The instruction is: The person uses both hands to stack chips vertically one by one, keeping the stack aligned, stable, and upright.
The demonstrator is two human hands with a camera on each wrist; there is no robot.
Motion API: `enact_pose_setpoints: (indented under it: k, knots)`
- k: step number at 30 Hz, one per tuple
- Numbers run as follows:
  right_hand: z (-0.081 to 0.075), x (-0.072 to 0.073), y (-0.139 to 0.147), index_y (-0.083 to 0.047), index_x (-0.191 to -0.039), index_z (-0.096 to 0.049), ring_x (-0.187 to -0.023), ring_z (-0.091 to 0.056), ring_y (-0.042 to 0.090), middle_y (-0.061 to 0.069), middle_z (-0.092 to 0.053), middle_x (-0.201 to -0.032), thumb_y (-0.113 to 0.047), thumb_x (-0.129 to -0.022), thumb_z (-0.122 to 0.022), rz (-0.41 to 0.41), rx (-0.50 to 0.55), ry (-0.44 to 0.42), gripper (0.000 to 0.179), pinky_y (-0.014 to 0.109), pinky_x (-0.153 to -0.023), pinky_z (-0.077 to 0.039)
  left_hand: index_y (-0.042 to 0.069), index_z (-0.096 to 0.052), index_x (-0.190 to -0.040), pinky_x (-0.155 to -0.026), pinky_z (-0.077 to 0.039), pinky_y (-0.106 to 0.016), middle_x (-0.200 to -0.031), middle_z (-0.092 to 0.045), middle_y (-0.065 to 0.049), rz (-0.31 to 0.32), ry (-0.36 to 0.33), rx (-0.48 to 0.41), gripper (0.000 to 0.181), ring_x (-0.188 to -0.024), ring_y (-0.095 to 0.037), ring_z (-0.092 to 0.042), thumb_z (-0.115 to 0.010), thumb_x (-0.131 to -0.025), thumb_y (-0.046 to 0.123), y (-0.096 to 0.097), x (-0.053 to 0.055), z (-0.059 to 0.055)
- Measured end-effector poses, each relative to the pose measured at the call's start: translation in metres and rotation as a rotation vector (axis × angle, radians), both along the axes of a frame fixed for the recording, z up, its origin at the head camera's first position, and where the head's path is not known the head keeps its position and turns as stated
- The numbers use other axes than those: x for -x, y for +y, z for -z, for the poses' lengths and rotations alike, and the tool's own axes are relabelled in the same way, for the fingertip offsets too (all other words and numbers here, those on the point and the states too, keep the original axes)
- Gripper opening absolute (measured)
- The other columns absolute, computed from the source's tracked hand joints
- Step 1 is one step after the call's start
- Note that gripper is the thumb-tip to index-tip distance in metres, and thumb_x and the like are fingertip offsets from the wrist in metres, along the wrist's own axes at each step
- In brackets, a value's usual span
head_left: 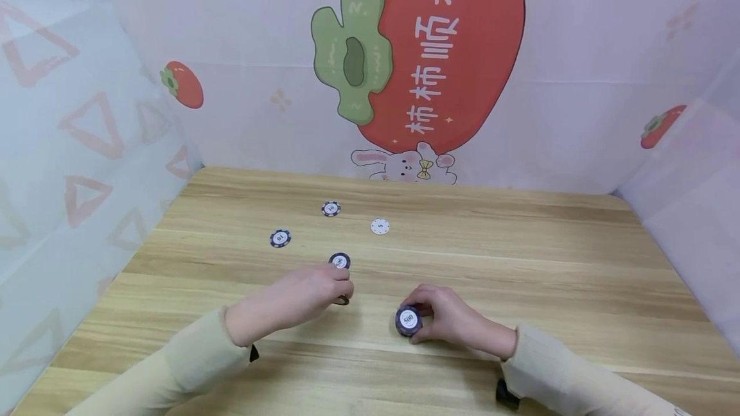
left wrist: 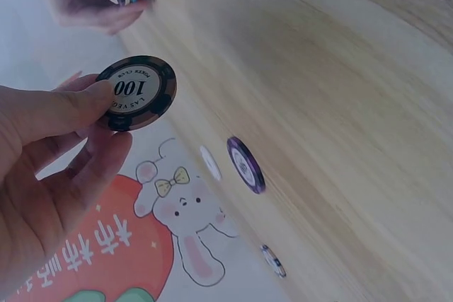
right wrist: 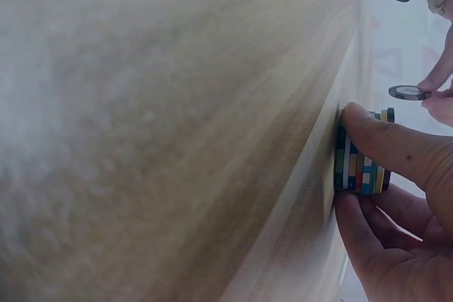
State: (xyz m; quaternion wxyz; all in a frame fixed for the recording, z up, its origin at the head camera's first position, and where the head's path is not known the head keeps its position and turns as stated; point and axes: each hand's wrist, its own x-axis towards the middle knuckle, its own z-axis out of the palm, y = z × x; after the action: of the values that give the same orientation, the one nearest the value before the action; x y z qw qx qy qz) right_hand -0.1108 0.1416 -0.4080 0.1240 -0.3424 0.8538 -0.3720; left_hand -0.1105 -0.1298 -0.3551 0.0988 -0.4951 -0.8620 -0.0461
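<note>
My left hand (head_left: 306, 294) pinches a dark poker chip (left wrist: 152, 97) marked 100 between thumb and fingers, above the table. In the head view that chip is mostly hidden under the fingers. Just beyond it lies a purple 500 chip (head_left: 339, 260), partly covered by the hand. To the right, my right hand (head_left: 453, 320) grips a stack of poker chips (right wrist: 363, 164) by its sides, thumb and fingers on opposite edges. A purple 500 chip (head_left: 408, 320) tops this stack, and bands of several colours show along its side. The stack appears to stand on the table.
Farther back on the wooden table (head_left: 520, 255) lie a dark 10 chip (head_left: 280, 238), another 10 chip (head_left: 331, 208) and a white chip (head_left: 379, 226), all flat and apart. Printed cloth (head_left: 260, 114) rises behind the table's back edge and along both sides.
</note>
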Motion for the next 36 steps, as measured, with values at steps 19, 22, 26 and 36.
enact_pose_setpoints:
  k: [19,22,26,36]
  knots:
    - [-0.009,0.006,-0.001,-0.008,-0.097,-0.065,-0.086,-0.059,0.007,-0.004,-0.06,-0.092,-0.009,-0.058,-0.084,0.009,-0.012,-0.024,0.043,0.02,-0.075,-0.048,0.017,-0.063,-0.085,-0.065,-0.043,-0.018,-0.081,-0.054,0.009,-0.028,-0.379,-0.078,0.008,-0.074,-0.003,-0.051,-0.067,-0.08,0.012,0.029,0.014,-0.003]
    - [-0.01,0.006,-0.001,-0.007,-0.097,-0.065,-0.085,-0.059,0.007,-0.003,-0.061,-0.091,-0.009,-0.058,-0.084,0.008,-0.006,-0.016,0.043,0.021,-0.076,-0.049,0.015,-0.064,-0.086,-0.067,-0.044,-0.017,-0.081,-0.055,0.008,-0.053,-0.532,-0.137,0.009,-0.074,-0.002,-0.05,-0.066,-0.08,0.008,0.033,0.018,-0.002]
    - [-0.009,0.006,-0.001,-0.006,-0.097,-0.064,-0.086,-0.059,0.008,-0.003,-0.061,-0.092,-0.009,-0.058,-0.084,0.0,-0.002,0.002,0.044,0.021,-0.075,-0.049,0.011,-0.064,-0.086,-0.067,-0.045,-0.019,-0.079,-0.057,0.008,-0.1,-0.703,-0.228,0.01,-0.072,-0.002,-0.05,-0.066,-0.079,0.004,0.037,0.021,0.002]
    - [0.001,-0.001,0.002,-0.007,-0.097,-0.065,-0.085,-0.059,0.01,-0.002,-0.062,-0.092,-0.01,-0.058,-0.084,-0.014,0.004,0.054,0.043,0.021,-0.076,-0.049,0.006,-0.065,-0.084,-0.061,-0.046,-0.02,-0.073,-0.058,0.004,-0.239,-0.89,-0.429,0.008,-0.068,-0.005,-0.052,-0.069,-0.077,0.003,0.052,0.011,0.019]
